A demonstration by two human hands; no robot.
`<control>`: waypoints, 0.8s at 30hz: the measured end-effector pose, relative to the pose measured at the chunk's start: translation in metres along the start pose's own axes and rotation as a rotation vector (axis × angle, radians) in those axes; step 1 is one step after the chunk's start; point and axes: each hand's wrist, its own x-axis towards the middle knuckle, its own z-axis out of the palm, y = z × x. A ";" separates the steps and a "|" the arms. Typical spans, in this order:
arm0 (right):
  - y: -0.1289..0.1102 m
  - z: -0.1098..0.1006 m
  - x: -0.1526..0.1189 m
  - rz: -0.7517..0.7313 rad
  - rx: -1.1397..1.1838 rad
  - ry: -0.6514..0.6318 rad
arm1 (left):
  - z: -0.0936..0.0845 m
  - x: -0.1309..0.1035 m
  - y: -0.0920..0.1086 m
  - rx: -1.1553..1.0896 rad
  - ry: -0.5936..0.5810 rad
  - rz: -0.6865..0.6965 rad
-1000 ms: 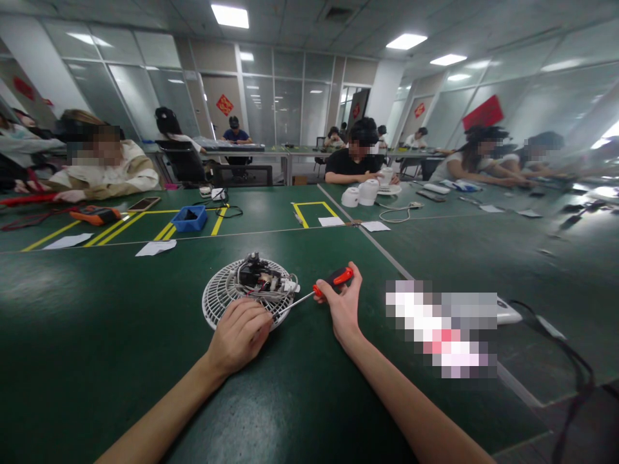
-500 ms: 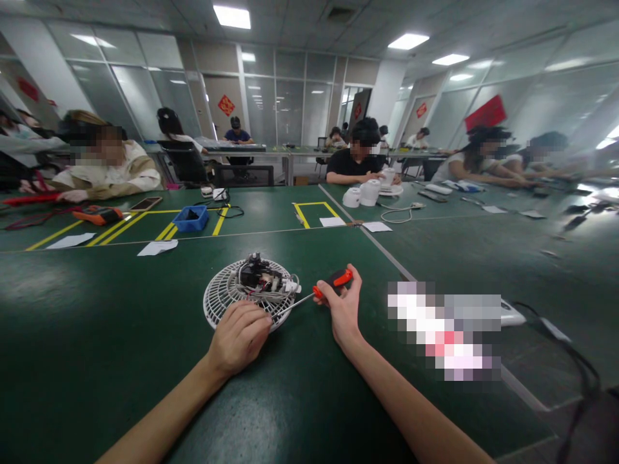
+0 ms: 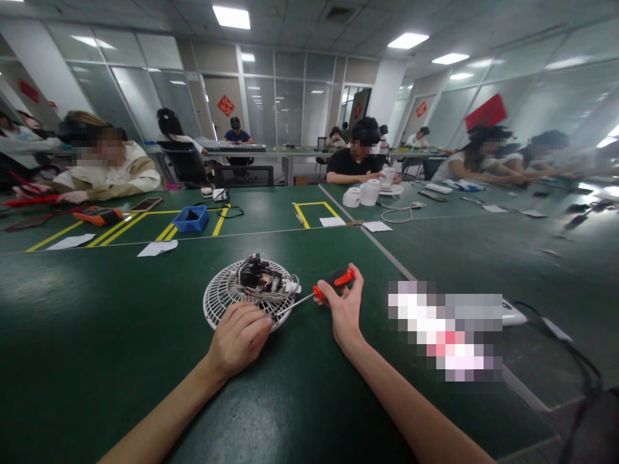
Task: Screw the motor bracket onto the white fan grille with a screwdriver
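A white round fan grille lies on the green table, with a black motor assembly and grey wires on top of it. My right hand is closed on the red and black handle of a screwdriver, whose shaft slants down to the left. The fingers of my left hand are pressed together at the grille's near edge, around the tip end of the screwdriver. What else they pinch is hidden.
Beyond the grille are a blue bin, white paper slips, and an orange and black tool. A person sits opposite by white housings. A blurred-out object and a cable lie at right.
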 end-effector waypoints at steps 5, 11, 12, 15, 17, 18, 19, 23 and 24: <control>0.002 0.000 0.001 -0.003 0.018 0.002 | -0.001 0.002 0.000 -0.001 -0.009 0.012; 0.006 -0.001 0.002 -0.005 0.011 -0.004 | -0.003 0.002 0.001 -0.010 -0.008 0.029; 0.005 -0.001 0.002 -0.008 0.005 -0.003 | -0.003 0.002 0.001 -0.012 -0.010 0.030; 0.004 -0.001 0.001 -0.014 -0.006 -0.009 | -0.002 0.001 0.000 -0.024 -0.011 0.024; 0.003 -0.001 0.000 -0.019 -0.010 -0.015 | -0.002 0.001 0.000 -0.029 -0.014 0.021; 0.003 -0.001 0.000 -0.021 -0.012 -0.017 | -0.002 0.001 0.000 -0.029 -0.016 0.020; 0.003 -0.001 0.000 -0.023 -0.013 -0.017 | -0.002 0.001 -0.001 -0.028 -0.018 0.019; 0.004 -0.001 0.001 -0.021 -0.014 -0.018 | -0.002 -0.001 -0.001 -0.020 -0.018 0.011; 0.004 -0.001 0.001 -0.021 -0.011 -0.018 | -0.003 -0.001 -0.002 -0.021 -0.021 0.006</control>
